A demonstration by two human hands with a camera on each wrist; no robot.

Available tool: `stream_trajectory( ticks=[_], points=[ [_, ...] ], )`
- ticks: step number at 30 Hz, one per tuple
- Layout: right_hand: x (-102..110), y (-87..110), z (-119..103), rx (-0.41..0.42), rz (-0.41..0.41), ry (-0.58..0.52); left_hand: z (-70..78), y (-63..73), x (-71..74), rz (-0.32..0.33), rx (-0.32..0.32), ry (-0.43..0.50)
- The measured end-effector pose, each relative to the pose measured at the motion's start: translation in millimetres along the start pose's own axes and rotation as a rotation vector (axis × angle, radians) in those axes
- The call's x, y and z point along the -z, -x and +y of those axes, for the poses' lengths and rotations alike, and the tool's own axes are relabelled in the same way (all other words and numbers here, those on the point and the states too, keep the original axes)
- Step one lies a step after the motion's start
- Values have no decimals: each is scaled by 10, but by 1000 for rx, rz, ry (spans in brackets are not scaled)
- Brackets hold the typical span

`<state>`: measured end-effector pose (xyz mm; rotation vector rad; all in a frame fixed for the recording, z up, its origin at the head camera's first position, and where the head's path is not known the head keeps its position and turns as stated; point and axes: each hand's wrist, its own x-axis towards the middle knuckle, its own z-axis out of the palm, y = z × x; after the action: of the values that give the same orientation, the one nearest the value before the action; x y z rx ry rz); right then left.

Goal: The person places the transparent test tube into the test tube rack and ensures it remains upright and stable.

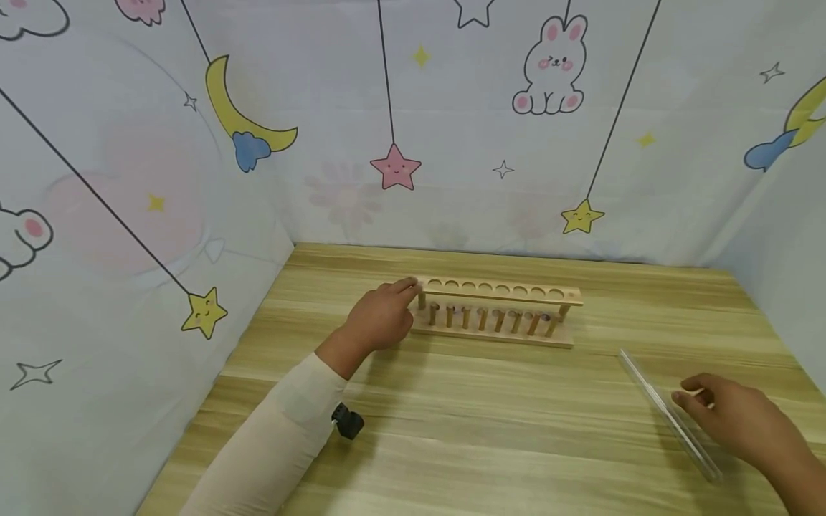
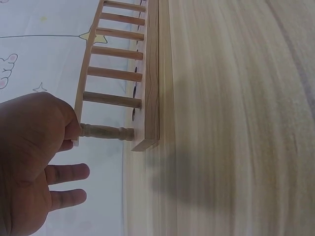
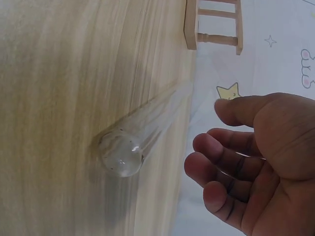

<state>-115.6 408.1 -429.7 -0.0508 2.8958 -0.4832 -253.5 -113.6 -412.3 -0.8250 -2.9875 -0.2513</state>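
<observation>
A wooden test tube rack (image 1: pixel 493 337) stands upright on the table, with a row of holes in its top rail and several pegs along its base. My left hand (image 1: pixel 382 315) pinches the left end of the top rail; in the left wrist view two fingers stick out past that end. To the right lies a clear glass test tube (image 1: pixel 670 414), slanting away from me. In the right wrist view the tube's rounded end (image 3: pixel 120 155) faces the camera. Just right of the tube hovers my right hand (image 1: pixel 748 416), fingers loosely bent with nothing between them.
The wood-grain table (image 1: pixel 464 423) meets a white curtain (image 1: pixel 452 122) behind the rack, printed with stars, moons and rabbits. More of this cloth hangs at the left and right sides. A small black device (image 1: pixel 348 421) sits beside the left sleeve.
</observation>
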Motion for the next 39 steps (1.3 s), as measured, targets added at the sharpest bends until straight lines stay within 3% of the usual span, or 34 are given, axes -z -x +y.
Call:
stream_trajectory(
  ticks=[10, 16, 24, 39],
  points=[
    [-79, 6, 67, -20, -80, -28, -11, -4, -24, -16, 14, 6],
    [-135, -6, 58, 10, -50, -32, -7, -2, -13, -19, 15, 1],
    [-174, 14, 30, 11, -93, -40, -1, 5, -5, -24, 14, 4],
    [-205, 1, 26, 27, -94, -50, -1, 1, -18, -22, 20, 8]
  ],
)
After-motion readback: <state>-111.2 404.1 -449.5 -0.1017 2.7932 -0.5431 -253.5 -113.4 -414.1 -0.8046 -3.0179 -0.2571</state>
